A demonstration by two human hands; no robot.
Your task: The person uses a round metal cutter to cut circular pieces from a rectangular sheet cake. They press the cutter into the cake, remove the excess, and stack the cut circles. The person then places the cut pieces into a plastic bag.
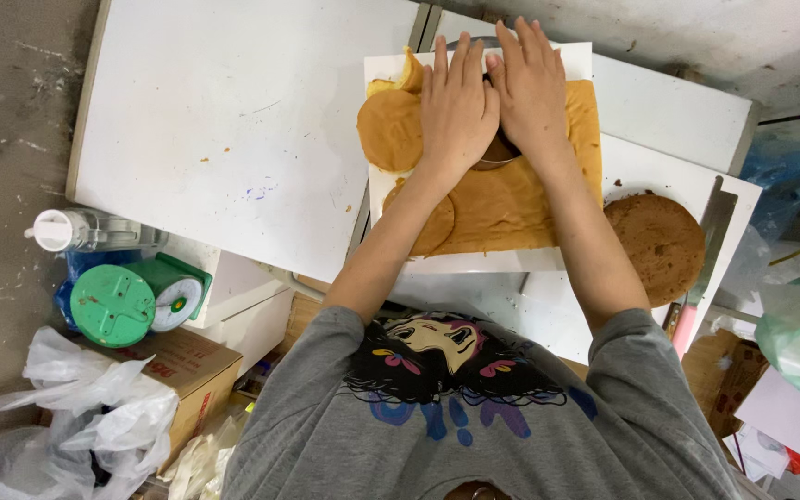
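My left hand (457, 106) and my right hand (530, 85) lie flat, side by side, pressing down on a round metal cutter ring (494, 161) whose lower edge shows below my palms. The ring sits on a golden sponge cake sheet (511, 204) resting on a white board (474, 264). A cut round of sponge (387, 130) lies just left of my left hand. Another round (430, 227) lies under my left forearm. A scrap of cake (409, 74) sits at the board's top left.
A darker round cake (656, 243) sits on a white board at the right, beside a long knife with a pink handle (702, 268). A green kitchen scale (136, 296), a plastic bottle (85, 231), a cardboard box (187, 370) and plastic bags (76, 417) stand at the left.
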